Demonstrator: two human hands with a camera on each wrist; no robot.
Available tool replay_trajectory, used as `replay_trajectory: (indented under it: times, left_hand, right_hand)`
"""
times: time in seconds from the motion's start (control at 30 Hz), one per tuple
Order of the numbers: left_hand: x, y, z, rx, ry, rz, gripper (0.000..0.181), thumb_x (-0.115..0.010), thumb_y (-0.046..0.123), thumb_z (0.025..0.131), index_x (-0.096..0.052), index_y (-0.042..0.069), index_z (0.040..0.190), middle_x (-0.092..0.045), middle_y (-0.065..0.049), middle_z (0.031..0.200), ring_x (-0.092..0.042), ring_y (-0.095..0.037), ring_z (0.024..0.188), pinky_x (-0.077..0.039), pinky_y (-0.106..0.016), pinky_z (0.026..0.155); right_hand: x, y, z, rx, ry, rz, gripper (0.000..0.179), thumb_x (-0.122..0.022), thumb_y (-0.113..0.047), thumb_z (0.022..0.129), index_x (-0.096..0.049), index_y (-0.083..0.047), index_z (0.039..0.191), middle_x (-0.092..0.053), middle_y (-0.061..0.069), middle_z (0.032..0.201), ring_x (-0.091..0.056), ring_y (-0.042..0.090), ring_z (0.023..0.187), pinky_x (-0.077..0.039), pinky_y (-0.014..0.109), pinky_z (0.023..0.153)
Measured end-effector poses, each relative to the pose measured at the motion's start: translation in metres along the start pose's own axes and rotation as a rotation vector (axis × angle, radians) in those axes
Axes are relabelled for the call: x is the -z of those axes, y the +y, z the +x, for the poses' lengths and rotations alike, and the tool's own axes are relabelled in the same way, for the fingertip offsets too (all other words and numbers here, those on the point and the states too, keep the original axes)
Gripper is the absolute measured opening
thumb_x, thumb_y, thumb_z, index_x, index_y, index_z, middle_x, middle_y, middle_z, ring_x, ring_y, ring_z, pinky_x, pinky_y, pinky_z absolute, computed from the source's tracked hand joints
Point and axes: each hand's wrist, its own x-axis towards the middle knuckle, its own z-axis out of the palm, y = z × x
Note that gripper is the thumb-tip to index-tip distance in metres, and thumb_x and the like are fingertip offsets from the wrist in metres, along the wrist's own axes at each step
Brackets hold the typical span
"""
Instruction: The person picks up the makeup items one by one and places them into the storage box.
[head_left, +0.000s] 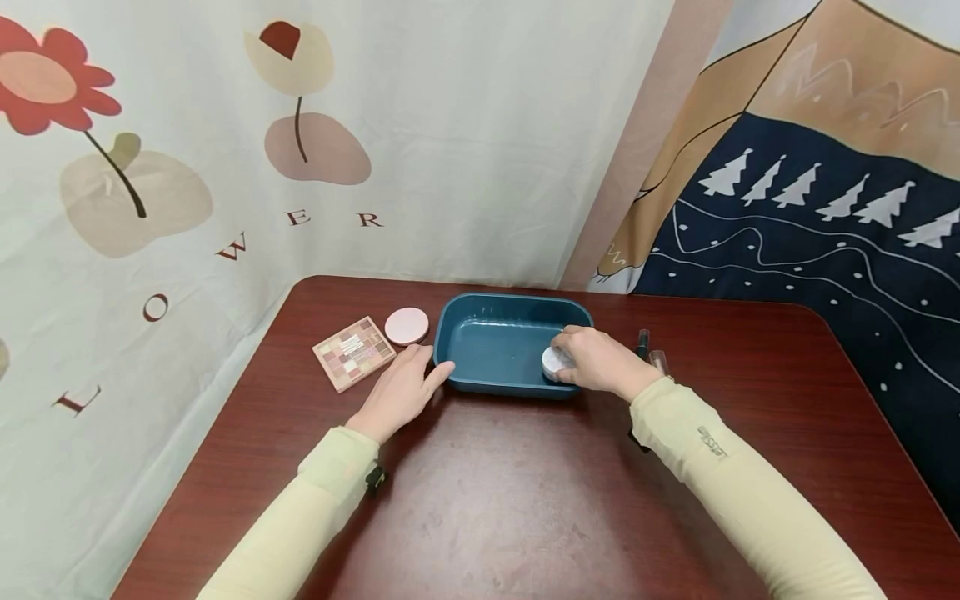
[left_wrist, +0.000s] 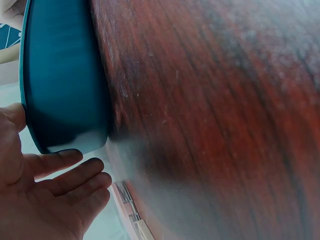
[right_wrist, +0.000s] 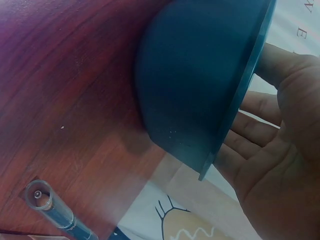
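A blue rectangular basin (head_left: 487,346) stands near the table's far edge. In the head view, my right hand (head_left: 603,362) reaches over its right side and grips a small round white-topped container (head_left: 553,363) low inside it. The basin wall hides that container in the right wrist view, where the right fingers (right_wrist: 257,130) pass behind the rim. My left hand (head_left: 401,390) lies at the basin's left front corner, its thumb at the rim. In the left wrist view, the left fingers (left_wrist: 75,177) stretch out loosely beside the basin's end.
Left of the basin lie an open eyeshadow palette (head_left: 354,354) and a round pink compact (head_left: 407,326). Right of it, partly behind the right wrist, are a dark-capped tube (head_left: 643,343) and a clear-capped tube (head_left: 659,362). Printed curtains (head_left: 465,167) hang behind the table.
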Motion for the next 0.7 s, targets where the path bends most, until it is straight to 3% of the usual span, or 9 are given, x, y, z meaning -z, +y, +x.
replay_trajectory:
  times: [0.7]
  left_hand:
    - [-0.0005, 0.0003, -0.0001, 0.001, 0.005, 0.000, 0.051, -0.050, 0.046, 0.108, -0.062, 0.001, 0.128, -0.061, -0.017, 0.124, -0.055, -0.031, 0.117, -0.046, -0.050, 0.104]
  right_hand:
    - [-0.0050, -0.0040, 0.0091, 0.018, -0.059, -0.075, 0.042, -0.084, -0.018, 0.089, -0.071, 0.001, 0.123, -0.069, 0.019, 0.124, -0.064, 0.028, 0.100, -0.058, 0.043, 0.092]
